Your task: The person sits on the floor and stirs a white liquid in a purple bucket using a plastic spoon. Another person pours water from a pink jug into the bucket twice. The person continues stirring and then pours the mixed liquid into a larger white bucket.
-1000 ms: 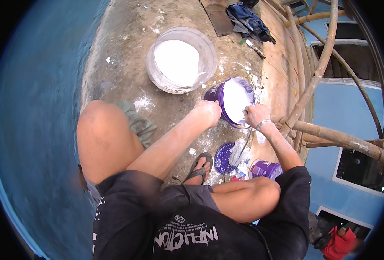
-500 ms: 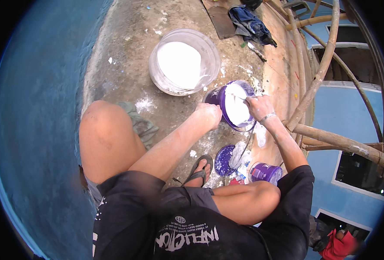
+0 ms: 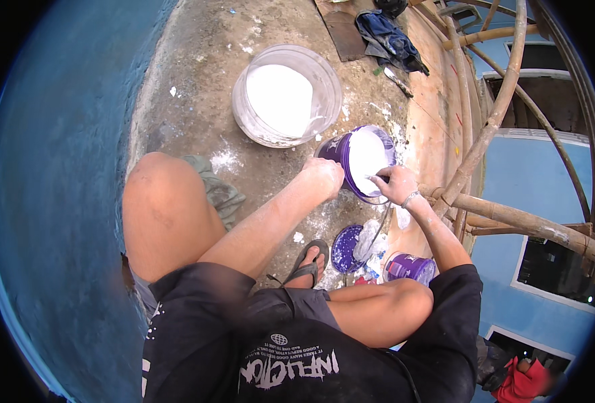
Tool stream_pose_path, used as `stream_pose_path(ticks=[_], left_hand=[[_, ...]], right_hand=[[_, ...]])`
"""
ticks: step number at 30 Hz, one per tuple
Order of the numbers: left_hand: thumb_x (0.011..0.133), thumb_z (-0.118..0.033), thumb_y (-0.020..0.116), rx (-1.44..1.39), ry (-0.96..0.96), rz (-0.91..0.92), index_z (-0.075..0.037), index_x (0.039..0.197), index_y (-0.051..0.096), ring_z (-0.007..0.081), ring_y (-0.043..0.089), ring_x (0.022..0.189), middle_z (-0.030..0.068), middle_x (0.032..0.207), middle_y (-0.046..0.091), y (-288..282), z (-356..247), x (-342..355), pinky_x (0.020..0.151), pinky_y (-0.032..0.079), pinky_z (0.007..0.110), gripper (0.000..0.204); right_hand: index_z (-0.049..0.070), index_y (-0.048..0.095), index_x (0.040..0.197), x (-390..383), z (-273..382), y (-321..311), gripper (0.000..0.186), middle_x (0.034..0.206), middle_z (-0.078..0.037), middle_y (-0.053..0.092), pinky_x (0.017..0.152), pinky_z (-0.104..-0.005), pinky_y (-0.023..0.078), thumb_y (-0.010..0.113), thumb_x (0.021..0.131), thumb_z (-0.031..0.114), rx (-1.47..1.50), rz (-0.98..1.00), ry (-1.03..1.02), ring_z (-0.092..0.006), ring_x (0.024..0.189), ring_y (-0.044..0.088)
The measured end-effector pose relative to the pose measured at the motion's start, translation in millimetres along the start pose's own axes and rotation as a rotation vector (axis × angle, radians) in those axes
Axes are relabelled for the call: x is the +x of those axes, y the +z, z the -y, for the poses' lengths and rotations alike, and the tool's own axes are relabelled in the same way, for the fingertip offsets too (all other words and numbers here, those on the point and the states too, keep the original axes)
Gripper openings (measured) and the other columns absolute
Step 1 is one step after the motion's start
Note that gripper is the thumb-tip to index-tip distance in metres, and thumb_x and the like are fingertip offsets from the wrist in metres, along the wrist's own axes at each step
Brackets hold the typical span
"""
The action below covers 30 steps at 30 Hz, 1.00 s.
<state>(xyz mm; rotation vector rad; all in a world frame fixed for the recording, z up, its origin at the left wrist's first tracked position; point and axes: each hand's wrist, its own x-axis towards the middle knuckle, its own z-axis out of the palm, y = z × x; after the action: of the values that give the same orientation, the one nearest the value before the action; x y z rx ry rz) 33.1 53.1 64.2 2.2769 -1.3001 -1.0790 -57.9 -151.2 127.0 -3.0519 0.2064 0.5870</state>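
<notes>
A small purple bucket lies tilted on its side, its inside coated in white paint. My left hand grips its near rim and steadies it. My right hand is closed on a thin tool whose tip reaches into the bucket's mouth; the tool itself is mostly hidden by my fingers. Just beyond stands a large white bucket partly full of white paint. I am squatting, knees on either side of my arms.
A purple lid smeared white and a second small purple container lie by my sandalled foot. Bamboo scaffold poles run along the right. Dark cloth lies at the back. A blue wall rises left.
The view has shifted slightly. My right hand has moved a little at the purple bucket's mouth, working the tool inside; my left hand keeps its hold on the rim.
</notes>
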Motion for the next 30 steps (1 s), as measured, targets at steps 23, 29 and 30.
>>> stream_pose_path(ticks=[23, 29, 30], left_hand=[[0.086, -0.018, 0.069, 0.022, -0.02, 0.068, -0.01, 0.12, 0.072, 0.0228, 0.068, 0.115, 0.0094, 0.124, 0.071, -6, 7, -9, 0.094, 0.055, 0.037, 0.035], [0.086, -0.017, 0.069, 0.032, -0.015, 0.082, -0.01, 0.119, 0.072, 0.0231, 0.068, 0.114, 0.0096, 0.123, 0.071, -7, 7, -10, 0.094, 0.056, 0.039, 0.034], [0.086, -0.016, 0.069, 0.032, -0.014, 0.083, -0.01, 0.119, 0.072, 0.0232, 0.068, 0.114, 0.0096, 0.123, 0.071, -6, 7, -9, 0.093, 0.056, 0.039, 0.034]], right_hand=[[0.01, 0.079, 0.095, 15, 6, -9, 0.033, 0.079, -0.017, 0.072, 0.07, -0.0401, 0.057, 0.07, 0.085, 0.04, 0.003, 0.013, 0.063, -0.0333, 0.072, 0.071], [0.012, 0.069, 0.08, 19, -14, -23, 0.014, 0.071, -0.01, 0.069, 0.064, -0.0398, 0.048, 0.065, 0.088, 0.022, -0.36, -0.236, -0.367, -0.0255, 0.068, 0.069], [0.012, 0.069, 0.081, 21, -19, -20, 0.012, 0.072, -0.01, 0.069, 0.065, -0.0394, 0.048, 0.064, 0.088, 0.02, -0.454, -0.24, -0.373, -0.0255, 0.069, 0.068]])
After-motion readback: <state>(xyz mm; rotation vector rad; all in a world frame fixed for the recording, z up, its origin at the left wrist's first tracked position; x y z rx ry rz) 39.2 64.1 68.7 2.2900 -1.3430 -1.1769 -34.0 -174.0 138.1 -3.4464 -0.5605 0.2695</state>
